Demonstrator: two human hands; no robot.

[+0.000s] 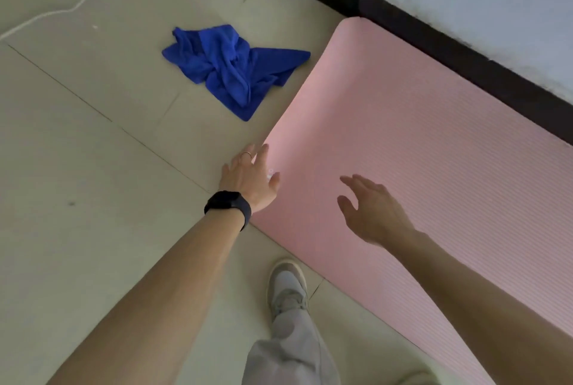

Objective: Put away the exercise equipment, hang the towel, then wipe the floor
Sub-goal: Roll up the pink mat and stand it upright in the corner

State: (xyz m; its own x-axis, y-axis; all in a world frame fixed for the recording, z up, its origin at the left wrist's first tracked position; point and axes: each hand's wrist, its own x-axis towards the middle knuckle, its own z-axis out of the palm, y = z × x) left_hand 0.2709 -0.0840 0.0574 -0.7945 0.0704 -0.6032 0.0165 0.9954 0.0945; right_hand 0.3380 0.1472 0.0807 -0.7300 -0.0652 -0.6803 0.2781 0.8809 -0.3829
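A pink exercise mat (418,124) lies flat on the floor along the wall, running from the upper middle to the lower right. A crumpled blue towel (231,68) lies on the tiles just left of the mat's far end. My left hand (249,178), with a ring and a dark wristband, hovers open over the mat's left edge. My right hand (372,209) is open above the mat's surface, fingers spread. Neither hand holds anything.
Beige floor tiles (93,167) spread to the left. A black skirting board (434,40) and grey wall bound the mat's far side. A white cord (62,11) trails across the upper left. My shoe (288,287) stands beside the mat's near edge.
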